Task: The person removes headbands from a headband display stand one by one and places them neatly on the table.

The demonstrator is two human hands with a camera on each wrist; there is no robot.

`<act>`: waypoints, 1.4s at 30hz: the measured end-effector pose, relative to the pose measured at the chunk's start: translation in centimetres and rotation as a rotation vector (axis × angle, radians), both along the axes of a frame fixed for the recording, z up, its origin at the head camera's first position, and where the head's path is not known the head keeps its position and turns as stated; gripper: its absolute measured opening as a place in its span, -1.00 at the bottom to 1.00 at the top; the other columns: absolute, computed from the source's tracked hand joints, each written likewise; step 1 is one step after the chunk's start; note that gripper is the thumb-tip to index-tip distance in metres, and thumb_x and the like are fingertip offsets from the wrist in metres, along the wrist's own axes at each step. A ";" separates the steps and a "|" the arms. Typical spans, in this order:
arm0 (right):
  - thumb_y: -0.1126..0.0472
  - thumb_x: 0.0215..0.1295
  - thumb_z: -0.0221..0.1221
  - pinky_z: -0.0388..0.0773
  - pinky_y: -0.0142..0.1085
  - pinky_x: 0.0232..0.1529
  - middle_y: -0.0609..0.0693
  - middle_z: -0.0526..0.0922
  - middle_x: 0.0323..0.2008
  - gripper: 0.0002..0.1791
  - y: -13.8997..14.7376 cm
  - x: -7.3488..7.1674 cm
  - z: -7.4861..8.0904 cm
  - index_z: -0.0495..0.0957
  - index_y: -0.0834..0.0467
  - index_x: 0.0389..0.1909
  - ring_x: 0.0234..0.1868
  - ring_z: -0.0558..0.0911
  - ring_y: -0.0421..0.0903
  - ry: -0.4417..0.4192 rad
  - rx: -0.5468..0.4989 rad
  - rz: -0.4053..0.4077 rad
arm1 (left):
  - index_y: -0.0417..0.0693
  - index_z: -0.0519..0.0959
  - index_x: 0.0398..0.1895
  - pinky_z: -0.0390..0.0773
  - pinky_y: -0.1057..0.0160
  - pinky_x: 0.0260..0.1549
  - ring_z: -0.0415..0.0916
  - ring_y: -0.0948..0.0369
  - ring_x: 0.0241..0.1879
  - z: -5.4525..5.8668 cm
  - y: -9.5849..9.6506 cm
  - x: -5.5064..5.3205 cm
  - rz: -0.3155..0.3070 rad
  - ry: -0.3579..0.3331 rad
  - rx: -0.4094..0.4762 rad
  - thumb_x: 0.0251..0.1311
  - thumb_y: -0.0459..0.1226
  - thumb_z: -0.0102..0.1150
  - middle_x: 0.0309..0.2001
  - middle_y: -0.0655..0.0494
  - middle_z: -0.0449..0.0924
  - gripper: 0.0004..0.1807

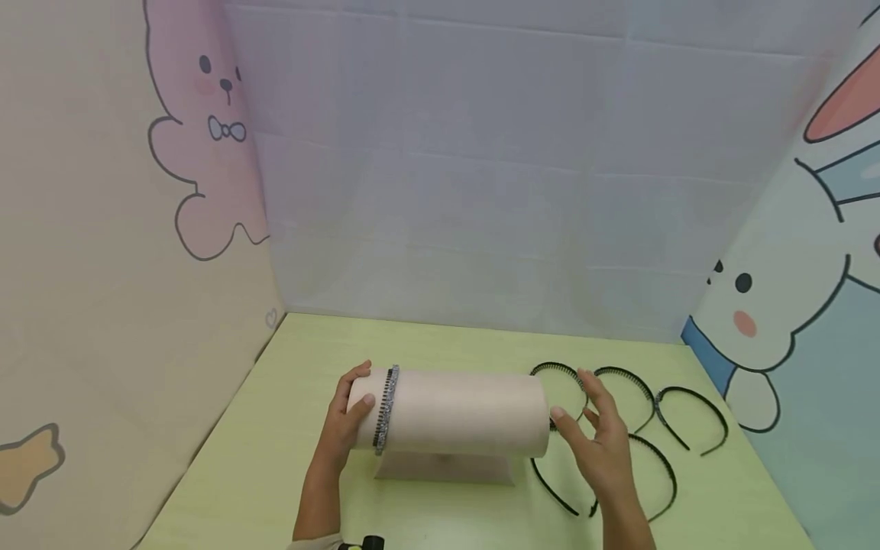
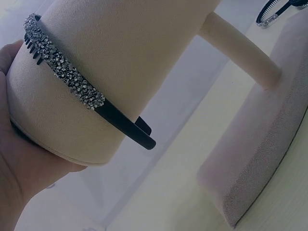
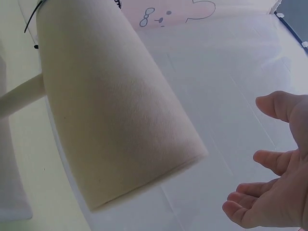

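A cream padded headband display stand (image 1: 467,412) lies in front of me, its thick roll carried by a short post on a low base (image 1: 443,468). Around the roll's left end sits a black toothed headband covered in silver glitter stones (image 2: 67,70), its tips hanging free below. My left hand (image 1: 344,420) grips that left end, thumb on the near side and fingers over the far side. Off the roll's right end, my right hand (image 1: 605,447) is held apart from it, fingers spread and holding nothing, as the right wrist view (image 3: 274,178) also shows.
Several black toothed headbands lie on the pale yellow-green table (image 1: 227,473) to the right, among them a far one (image 1: 626,372), a rightmost one (image 1: 708,397) and a nearer one (image 1: 667,466). Cloth-like walls with cartoon animals enclose the table's sides and back.
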State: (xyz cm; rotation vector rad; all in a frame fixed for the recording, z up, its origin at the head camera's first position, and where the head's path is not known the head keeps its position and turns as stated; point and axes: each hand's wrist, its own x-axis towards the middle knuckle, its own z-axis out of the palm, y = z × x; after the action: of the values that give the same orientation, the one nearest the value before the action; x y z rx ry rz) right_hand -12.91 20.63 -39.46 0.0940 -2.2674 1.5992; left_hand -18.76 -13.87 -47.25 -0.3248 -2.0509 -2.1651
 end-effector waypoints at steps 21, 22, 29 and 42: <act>0.39 0.07 0.27 0.13 -0.02 0.19 0.04 0.12 0.36 -0.20 -4.8 -2.4 0.8 0.17 0.12 0.35 0.36 0.08 -0.04 0.181 -0.023 0.350 | -0.14 0.26 0.17 0.46 0.15 -0.27 0.33 0.05 -0.03 0.0 0.1 -0.1 0.025 0.052 0.039 0.26 -0.36 -0.06 0.30 -0.06 0.14 -0.60; 0.39 0.05 0.28 0.13 -0.01 0.19 0.04 0.12 0.36 -0.19 -5.1 -2.5 0.9 0.17 0.13 0.35 0.35 0.08 -0.04 0.178 -0.018 0.364 | -0.14 0.25 0.18 0.46 0.14 -0.27 0.33 0.05 -0.03 -0.1 0.1 -0.1 0.023 0.057 0.041 0.26 -0.36 -0.06 0.30 -0.07 0.14 -0.59; 0.42 -0.02 0.28 0.11 0.12 0.17 0.23 0.12 0.34 -0.17 -7.8 -2.1 3.6 0.13 0.34 0.32 0.34 0.09 0.11 0.157 0.003 0.473 | -0.22 0.20 0.20 0.45 0.14 -0.26 0.33 0.08 -0.03 -0.2 0.1 0.0 0.011 0.100 0.044 0.29 -0.38 -0.14 0.31 -0.12 0.10 -0.59; 0.15 0.02 0.35 0.13 0.04 0.19 -0.03 0.12 0.37 -0.08 -10.5 -5.3 1.4 0.08 0.05 0.39 0.33 0.13 -0.05 0.101 0.120 0.574 | -0.28 0.22 0.15 0.44 0.19 -0.23 0.33 0.08 -0.02 -0.5 0.3 -0.1 0.015 0.143 0.056 0.26 -0.39 -0.12 0.26 -0.13 0.17 -0.61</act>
State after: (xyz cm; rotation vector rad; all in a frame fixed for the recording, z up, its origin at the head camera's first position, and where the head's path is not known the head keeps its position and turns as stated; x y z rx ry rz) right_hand -18.19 10.16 -38.10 0.9062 -2.3820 1.6540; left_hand -18.89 -13.60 -47.78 -0.4427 -1.9069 -2.1199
